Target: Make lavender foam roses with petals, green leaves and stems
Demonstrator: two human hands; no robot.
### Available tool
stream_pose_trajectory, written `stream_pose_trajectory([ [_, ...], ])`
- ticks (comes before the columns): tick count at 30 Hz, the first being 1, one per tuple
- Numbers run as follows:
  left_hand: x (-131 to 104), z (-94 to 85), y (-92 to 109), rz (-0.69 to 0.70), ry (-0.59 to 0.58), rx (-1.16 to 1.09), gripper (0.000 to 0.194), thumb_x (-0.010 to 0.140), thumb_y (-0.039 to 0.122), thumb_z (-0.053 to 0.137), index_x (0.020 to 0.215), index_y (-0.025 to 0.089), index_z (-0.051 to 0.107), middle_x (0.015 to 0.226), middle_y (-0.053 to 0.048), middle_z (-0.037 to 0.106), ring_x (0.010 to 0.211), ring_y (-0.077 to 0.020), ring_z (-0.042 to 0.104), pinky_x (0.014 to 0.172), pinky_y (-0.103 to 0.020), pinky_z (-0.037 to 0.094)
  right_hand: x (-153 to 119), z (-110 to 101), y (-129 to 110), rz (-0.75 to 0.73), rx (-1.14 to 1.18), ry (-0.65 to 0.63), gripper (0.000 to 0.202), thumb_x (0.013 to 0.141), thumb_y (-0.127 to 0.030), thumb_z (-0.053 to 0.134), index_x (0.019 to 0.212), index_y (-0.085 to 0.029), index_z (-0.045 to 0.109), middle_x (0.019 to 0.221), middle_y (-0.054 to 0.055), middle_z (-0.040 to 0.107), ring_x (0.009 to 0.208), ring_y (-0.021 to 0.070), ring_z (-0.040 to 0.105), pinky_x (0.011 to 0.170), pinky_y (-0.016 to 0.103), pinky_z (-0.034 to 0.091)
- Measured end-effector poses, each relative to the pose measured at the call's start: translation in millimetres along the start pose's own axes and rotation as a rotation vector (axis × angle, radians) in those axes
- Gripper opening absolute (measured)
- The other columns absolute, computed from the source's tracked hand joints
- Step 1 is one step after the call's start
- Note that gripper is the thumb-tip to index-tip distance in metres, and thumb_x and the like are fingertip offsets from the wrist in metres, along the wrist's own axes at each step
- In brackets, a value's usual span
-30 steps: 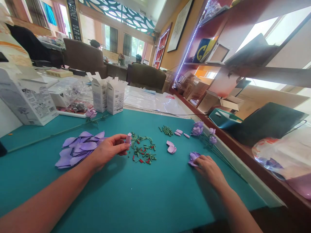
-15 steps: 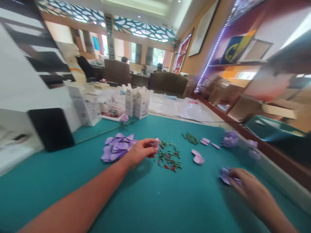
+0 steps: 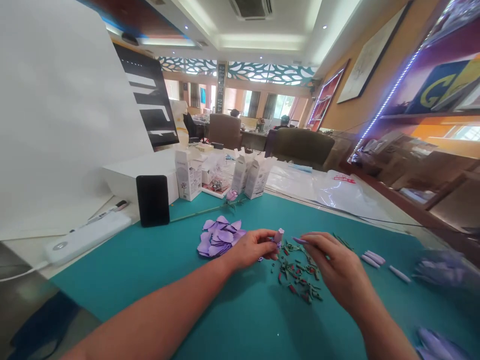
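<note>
Near the middle of the mat, my left hand point(image 3: 257, 248) is closed on a small rolled purple flower bud point(image 3: 279, 234), held upright between thumb and fingers. Just right of it, my right hand point(image 3: 333, 257) pinches a thin purple petal point(image 3: 299, 241) at its fingertips. The petal points toward the bud, with a small gap between them. A pile of purple petals point(image 3: 219, 237) lies partly behind my left hand. Below and between the hands, small green and red pieces point(image 3: 300, 275) are scattered; my right hand hides some. A purple flower on a stem point(image 3: 231, 195) lies farther back.
Right of my right hand are pale purple rolls point(image 3: 373, 259), green sticks point(image 3: 343, 241) and blurred purple bundles point(image 3: 442, 267). More petals point(image 3: 438, 345) lie at the lower right. Behind the green mat point(image 3: 150, 280) stand a black phone-like slab point(image 3: 153, 201) and white cartons point(image 3: 188, 175).
My right hand has come from the purple petals at the far right to beside my left hand, now with a petal. My left hand still holds the bud. The view has turned left.
</note>
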State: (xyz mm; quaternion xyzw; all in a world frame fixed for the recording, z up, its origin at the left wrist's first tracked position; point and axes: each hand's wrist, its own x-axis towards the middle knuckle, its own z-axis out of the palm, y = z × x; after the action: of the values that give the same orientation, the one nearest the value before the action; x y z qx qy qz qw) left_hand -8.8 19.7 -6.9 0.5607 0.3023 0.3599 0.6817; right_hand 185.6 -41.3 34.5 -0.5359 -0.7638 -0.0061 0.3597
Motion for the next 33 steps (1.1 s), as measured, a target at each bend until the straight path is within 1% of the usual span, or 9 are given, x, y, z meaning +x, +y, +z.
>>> stream_pose_trajectory([
  [3, 0, -0.4, 2, 0.011, 0.005, -0.016, 0.039, 0.068, 0.034, 0.07, 0.101, 0.014, 0.064, 0.077, -0.002, 0.062, 0.07, -0.0133, 0.062, 0.077, -0.031, 0.047, -3, 15, 0, 0.004, -0.014, -0.071, 0.027, 0.091, -0.038, 0.042, 0.093, -0.026, 0.065, 0.086, 0.003, 0.069, 0.072, 0.0154, 0.065, 0.062, 0.024, 0.05],
  [5, 1, -0.2, 2, 0.018, 0.013, -0.014, 0.037, 0.069, 0.033, 0.07, 0.1, 0.013, 0.064, 0.076, -0.002, 0.062, 0.07, -0.013, 0.061, 0.077, -0.03, 0.048, -9, 21, 1, 0.016, -0.025, -0.084, 0.026, 0.092, -0.037, 0.042, 0.094, -0.027, 0.066, 0.086, 0.002, 0.068, 0.071, 0.0144, 0.065, 0.059, 0.023, 0.048],
  [8, 2, 0.1, 2, 0.02, 0.02, -0.013, 0.039, 0.069, 0.034, 0.07, 0.101, 0.013, 0.064, 0.077, -0.003, 0.062, 0.07, -0.0134, 0.061, 0.076, -0.03, 0.047, -14, 24, 0, 0.057, -0.029, -0.036, 0.027, 0.092, -0.039, 0.043, 0.092, -0.028, 0.067, 0.089, 0.003, 0.066, 0.071, 0.0144, 0.063, 0.059, 0.023, 0.047],
  [10, 2, 0.3, 1, 0.024, 0.021, -0.012, 0.041, 0.068, 0.034, 0.071, 0.103, 0.013, 0.064, 0.077, -0.003, 0.063, 0.07, -0.0137, 0.061, 0.076, -0.031, 0.047, -15, 24, -3, 0.066, -0.031, -0.014, 0.027, 0.091, -0.04, 0.044, 0.091, -0.028, 0.068, 0.086, 0.003, 0.065, 0.07, 0.0145, 0.063, 0.059, 0.023, 0.047],
  [14, 2, 0.3, 1, 0.035, 0.033, 0.013, 0.041, 0.069, 0.035, 0.07, 0.103, 0.013, 0.064, 0.076, -0.003, 0.063, 0.07, -0.0137, 0.06, 0.075, -0.03, 0.047, -13, 26, -7, 0.018, -0.03, 0.009, 0.027, 0.091, -0.038, 0.044, 0.094, -0.026, 0.068, 0.083, 0.003, 0.063, 0.072, 0.0144, 0.062, 0.062, 0.023, 0.048],
  [18, 1, 0.3, 0, 0.053, 0.055, 0.103, 0.039, 0.073, 0.036, 0.066, 0.105, 0.014, 0.064, 0.076, -0.003, 0.064, 0.071, -0.0137, 0.06, 0.068, -0.026, 0.044, -15, 31, -12, 0.002, -0.016, 0.079, 0.027, 0.091, -0.035, 0.044, 0.096, -0.025, 0.068, 0.086, 0.004, 0.064, 0.075, 0.015, 0.063, 0.064, 0.024, 0.049],
  [24, 0, 0.9, 3, 0.078, 0.057, 0.188, 0.042, 0.076, 0.042, 0.063, 0.108, 0.015, 0.063, 0.075, -0.004, 0.064, 0.069, -0.0134, 0.059, 0.06, -0.022, 0.04, -18, 35, -15, -0.013, -0.023, 0.136, 0.025, 0.091, -0.035, 0.046, 0.094, -0.025, 0.069, 0.087, 0.005, 0.067, 0.075, 0.0157, 0.064, 0.064, 0.025, 0.05],
  [29, -2, 1.8, 4, 0.078, 0.062, 0.209, 0.042, 0.077, 0.043, 0.062, 0.109, 0.016, 0.064, 0.075, -0.003, 0.063, 0.069, -0.0137, 0.058, 0.059, -0.023, 0.04, -18, 36, -14, -0.032, -0.033, 0.138, 0.025, 0.091, -0.033, 0.047, 0.094, -0.023, 0.069, 0.087, 0.005, 0.067, 0.076, 0.0155, 0.064, 0.065, 0.024, 0.05],
  [33, -2, 2.7, 5, 0.093, 0.069, 0.219, 0.04, 0.077, 0.042, 0.062, 0.107, 0.015, 0.065, 0.075, -0.004, 0.064, 0.07, -0.0139, 0.059, 0.062, -0.023, 0.042, -17, 37, -14, -0.052, -0.035, 0.142, 0.024, 0.091, -0.032, 0.047, 0.093, -0.023, 0.069, 0.086, 0.005, 0.066, 0.075, 0.015, 0.064, 0.065, 0.024, 0.05],
])
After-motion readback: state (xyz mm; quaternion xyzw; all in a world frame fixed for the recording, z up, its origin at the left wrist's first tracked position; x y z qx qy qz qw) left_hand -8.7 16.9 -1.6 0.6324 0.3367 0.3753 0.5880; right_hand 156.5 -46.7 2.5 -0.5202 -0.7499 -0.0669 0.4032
